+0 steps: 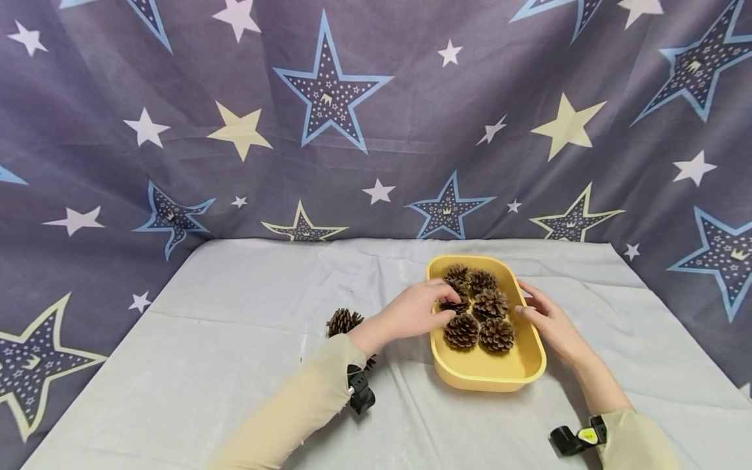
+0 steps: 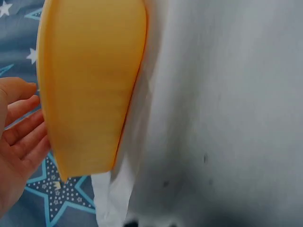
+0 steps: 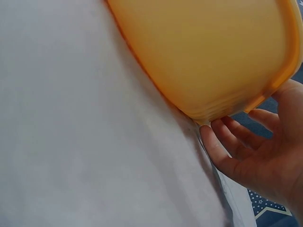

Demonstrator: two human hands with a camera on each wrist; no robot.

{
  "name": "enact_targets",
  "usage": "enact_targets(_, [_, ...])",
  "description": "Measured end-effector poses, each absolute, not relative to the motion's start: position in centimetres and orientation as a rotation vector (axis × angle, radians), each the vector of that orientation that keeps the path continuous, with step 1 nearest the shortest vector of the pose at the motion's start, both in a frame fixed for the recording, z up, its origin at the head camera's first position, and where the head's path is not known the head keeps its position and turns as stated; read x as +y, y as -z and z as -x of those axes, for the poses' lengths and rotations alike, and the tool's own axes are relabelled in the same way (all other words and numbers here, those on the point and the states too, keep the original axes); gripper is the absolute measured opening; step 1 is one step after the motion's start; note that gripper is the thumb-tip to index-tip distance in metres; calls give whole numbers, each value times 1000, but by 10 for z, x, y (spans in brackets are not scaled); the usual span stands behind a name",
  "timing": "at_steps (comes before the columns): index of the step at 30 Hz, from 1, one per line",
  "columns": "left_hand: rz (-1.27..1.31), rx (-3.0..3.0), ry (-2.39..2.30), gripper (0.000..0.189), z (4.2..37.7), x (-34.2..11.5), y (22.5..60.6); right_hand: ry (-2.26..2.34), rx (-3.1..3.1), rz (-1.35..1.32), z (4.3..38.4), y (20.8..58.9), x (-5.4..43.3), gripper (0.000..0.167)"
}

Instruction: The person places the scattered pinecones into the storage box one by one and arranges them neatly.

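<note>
A yellow plastic tub (image 1: 487, 378) holds several brown pine cones (image 1: 490, 305). My left hand (image 1: 414, 310) reaches over its left rim, with thumb and fingers around a pine cone (image 1: 457, 305) that they partly cover. In the left wrist view the tub's wall (image 2: 90, 90) hides that cone, and the left hand (image 2: 21, 142) shows beyond the rim. My right hand (image 1: 552, 323) grips the tub's right side, thumb over the rim. The right wrist view shows the right hand's fingers (image 3: 236, 142) against the tub's outer wall (image 3: 203, 56).
Another pine cone (image 1: 343, 322) lies on the grey cloth-covered table (image 1: 235, 313), left of the tub. Part of a further cone (image 1: 370, 362) shows from behind my left wrist. A star-patterned curtain (image 1: 376, 130) hangs behind the table and at its sides.
</note>
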State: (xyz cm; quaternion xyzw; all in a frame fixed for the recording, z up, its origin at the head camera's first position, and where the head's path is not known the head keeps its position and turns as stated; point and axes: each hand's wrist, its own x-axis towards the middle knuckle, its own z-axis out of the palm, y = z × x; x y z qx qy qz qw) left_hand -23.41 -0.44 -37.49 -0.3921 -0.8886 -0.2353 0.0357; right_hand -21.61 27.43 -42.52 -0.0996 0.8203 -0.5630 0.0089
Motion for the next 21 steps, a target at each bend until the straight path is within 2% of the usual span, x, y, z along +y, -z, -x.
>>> enact_targets(21, [1014,-2777,641,25,248,-94,372,1787,2530,327,216,426,275,59])
